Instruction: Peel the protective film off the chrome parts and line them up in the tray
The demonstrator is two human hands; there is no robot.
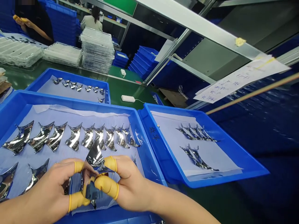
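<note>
My left hand point(50, 188) and my right hand point(132, 186) both pinch a curved chrome piece point(95, 157), and yellow finger cots cover several fingertips. Fingers hide part of the piece, and a dark blue film seems to lie on its lower part. Both hands rest above the front blue tray point(70, 101), which is lined with pale paper. Rows of similar chrome pieces point(74, 137) lie on that paper just beyond my fingers. Other pieces point(35, 177) lie beside my left hand.
A blue tray point(224, 137) to the right holds two rows of chrome pieces, and another blue tray point(70, 76) stands behind. Beyond are a green workbench point(137, 93), stacks of clear plastic trays point(97, 51), blue bins point(62, 26), and a co-worker point(92, 21). A handwritten paper point(240, 79) hangs on the right.
</note>
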